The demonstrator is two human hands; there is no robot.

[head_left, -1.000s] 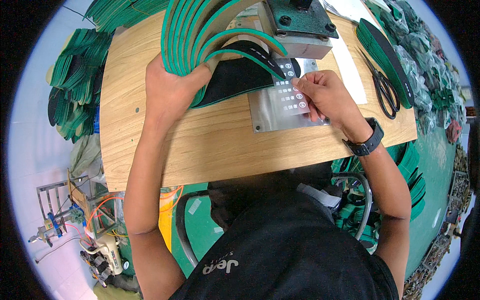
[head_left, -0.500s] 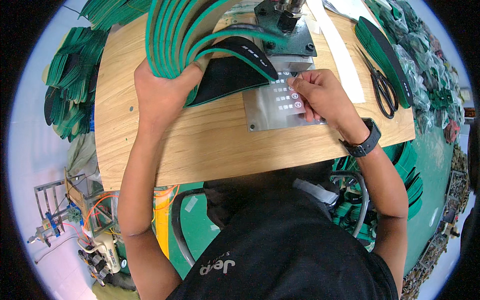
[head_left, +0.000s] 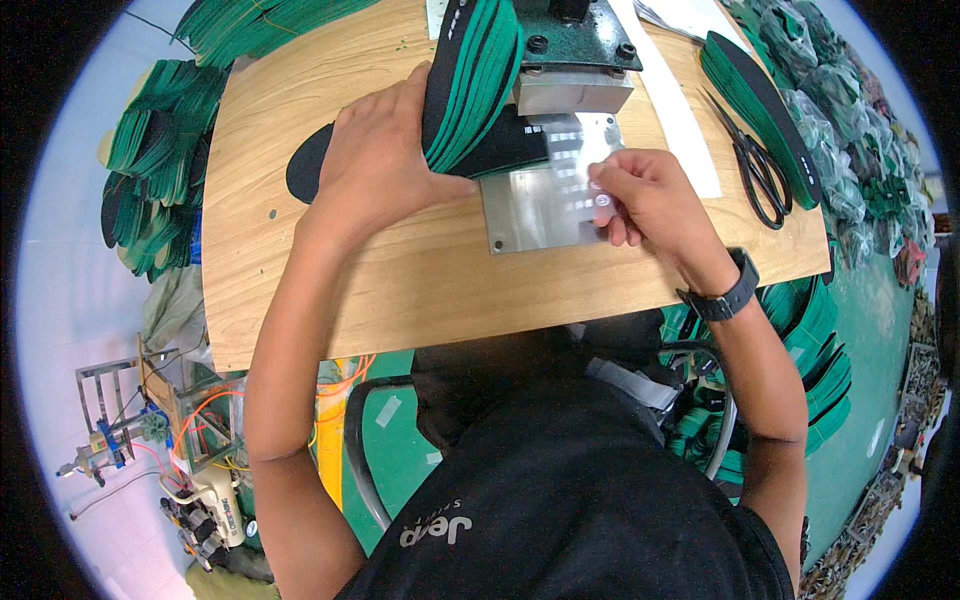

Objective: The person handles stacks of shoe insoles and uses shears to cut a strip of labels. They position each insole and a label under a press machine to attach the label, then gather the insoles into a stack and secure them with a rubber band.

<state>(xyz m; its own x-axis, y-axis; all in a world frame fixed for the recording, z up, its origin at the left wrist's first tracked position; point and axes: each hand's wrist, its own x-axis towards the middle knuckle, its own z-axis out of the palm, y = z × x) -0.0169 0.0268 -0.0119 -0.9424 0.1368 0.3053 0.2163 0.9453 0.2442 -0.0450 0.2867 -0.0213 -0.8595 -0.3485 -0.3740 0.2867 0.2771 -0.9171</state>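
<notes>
My left hand rests over a black insole lying on the table, fingers stretched out and thumb spread. Against the crook of that thumb, a stack of green insoles with black faces stands on its edge. The black insole's other end reaches onto a shiny metal plate below the press head. Between thumb and fingers, my right hand pinches a clear film with white prints, blurred by motion. The film overlaps the insole's end and the plate.
Black scissors and a bundle of green insoles lie at the right, beside a white paper strip. More insoles are heaped at the left. Bagged goods fill the far right.
My left hand has brought the insole stack down and tipped it right; its fingers have opened out. A black insole now lies beneath the hand. My right hand keeps the film near the plate.
</notes>
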